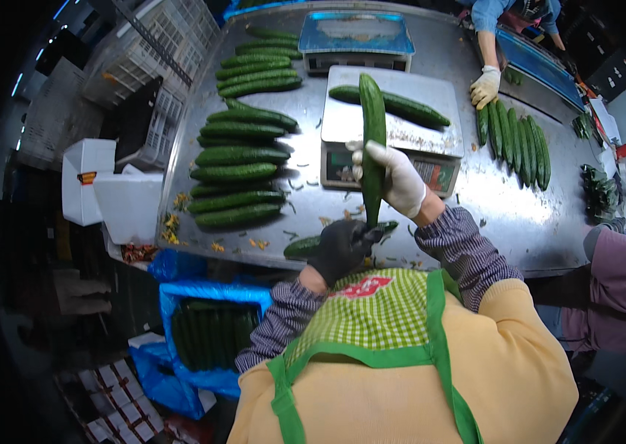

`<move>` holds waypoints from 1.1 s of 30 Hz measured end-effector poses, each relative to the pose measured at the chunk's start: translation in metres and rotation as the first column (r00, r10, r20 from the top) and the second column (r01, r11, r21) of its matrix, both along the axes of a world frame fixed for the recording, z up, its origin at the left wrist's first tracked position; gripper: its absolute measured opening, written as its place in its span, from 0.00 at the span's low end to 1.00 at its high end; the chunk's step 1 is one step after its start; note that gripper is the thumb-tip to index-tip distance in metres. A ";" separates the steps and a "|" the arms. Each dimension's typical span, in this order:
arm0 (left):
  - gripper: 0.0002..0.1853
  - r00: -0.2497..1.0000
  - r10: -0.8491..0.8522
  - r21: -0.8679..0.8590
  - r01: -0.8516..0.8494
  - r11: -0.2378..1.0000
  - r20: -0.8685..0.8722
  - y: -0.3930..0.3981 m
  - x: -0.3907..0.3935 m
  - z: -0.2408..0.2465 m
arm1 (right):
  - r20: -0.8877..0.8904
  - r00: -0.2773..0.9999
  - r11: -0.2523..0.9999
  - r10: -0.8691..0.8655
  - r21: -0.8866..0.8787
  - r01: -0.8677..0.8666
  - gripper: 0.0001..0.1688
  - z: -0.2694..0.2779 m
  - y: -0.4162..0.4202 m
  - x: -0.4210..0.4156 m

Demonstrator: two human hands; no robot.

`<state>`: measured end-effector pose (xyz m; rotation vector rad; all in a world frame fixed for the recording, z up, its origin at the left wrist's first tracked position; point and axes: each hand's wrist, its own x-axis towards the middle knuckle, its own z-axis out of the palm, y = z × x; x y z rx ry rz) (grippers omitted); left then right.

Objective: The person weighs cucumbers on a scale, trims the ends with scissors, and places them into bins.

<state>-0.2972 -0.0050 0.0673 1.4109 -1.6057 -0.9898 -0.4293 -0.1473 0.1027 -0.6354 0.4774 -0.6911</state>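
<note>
My right hand (401, 177), in a white glove, grips a long green cucumber (373, 122) held upright in the view over the front of a scale. At its lower end, my left hand (341, 250) in a black glove has its fingers closed around the narrow tip. Whether a small tool is also in those dark fingers is hard to tell. Partly behind the left hand, another cucumber (300, 248) lies at the table's near edge. One more cucumber (413, 109) rests on the metal plate of the scale (340, 119), beyond the held one.
Rows of cucumbers (238, 155) line the left of the metal table (313, 208). A second scale (354, 33) stands behind. At right, a co-worker's gloved hand (485, 87) touches cucumbers (518, 141). A blue-lined box (218, 289) of cucumbers stands below left, near white foam boxes (129, 205).
</note>
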 end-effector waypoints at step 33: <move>0.36 0.659 0.372 -0.352 -0.170 0.920 0.654 0.063 0.024 -0.102 | -0.115 0.242 -0.074 -0.963 -0.752 -0.655 0.40 -0.011 -0.120 -0.118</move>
